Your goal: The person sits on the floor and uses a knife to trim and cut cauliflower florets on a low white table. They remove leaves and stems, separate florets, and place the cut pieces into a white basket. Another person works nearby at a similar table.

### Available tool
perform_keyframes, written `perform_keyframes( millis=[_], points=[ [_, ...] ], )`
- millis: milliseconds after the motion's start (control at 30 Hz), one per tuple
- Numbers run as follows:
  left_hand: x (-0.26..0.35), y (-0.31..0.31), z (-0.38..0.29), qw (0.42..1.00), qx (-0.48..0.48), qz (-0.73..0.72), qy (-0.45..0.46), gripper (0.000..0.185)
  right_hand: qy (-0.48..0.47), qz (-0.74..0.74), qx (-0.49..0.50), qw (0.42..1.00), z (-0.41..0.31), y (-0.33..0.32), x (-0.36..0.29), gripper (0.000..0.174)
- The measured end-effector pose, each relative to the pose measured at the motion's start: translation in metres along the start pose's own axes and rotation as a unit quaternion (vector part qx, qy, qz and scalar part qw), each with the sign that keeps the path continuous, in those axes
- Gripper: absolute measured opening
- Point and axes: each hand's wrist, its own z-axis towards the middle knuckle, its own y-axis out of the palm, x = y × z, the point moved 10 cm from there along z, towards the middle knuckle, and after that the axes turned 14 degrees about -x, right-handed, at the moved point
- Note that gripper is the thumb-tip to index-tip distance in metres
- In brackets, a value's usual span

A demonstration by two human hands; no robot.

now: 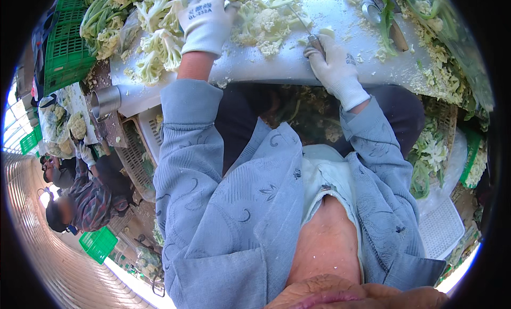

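Note:
My right hand [334, 65], in a white knit glove, grips the handle of a small knife [315, 40]. The thin blade slants up and away over cut cauliflower florets [265, 25] on a white work surface [275, 67]. My left hand [205, 23], gloved the same way, is at the far side, between those florets and a pile of pale cauliflower pieces [159, 49]. Its fingertips are hidden at the top of the picture, so whether it holds a piece cannot be told. Small white crumbs lie scattered over the surface.
A metal cylinder [105, 101] stands at the surface's left edge. Green crates [68, 57] and leafy cauliflower [102, 33] are at the left. On the right lie a wooden-handled tool [398, 35], a metal ring [371, 12] and heaped trimmings [447, 77]. Another person [88, 207] works farther left.

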Motion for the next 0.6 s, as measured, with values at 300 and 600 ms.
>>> perform_keyframes(
  millis=[300,600],
  points=[
    [0.035,0.026,-0.061,0.964,0.187,-0.132,0.138,0.022,-0.044,0.011,0.034,0.998,0.002,0.003,0.004,0.035],
    [-0.043,0.049,-0.033,0.892,0.106,-0.438,0.046,0.024,-0.04,0.004,0.034,0.999,0.003,0.006,0.005,0.035]
  ],
)
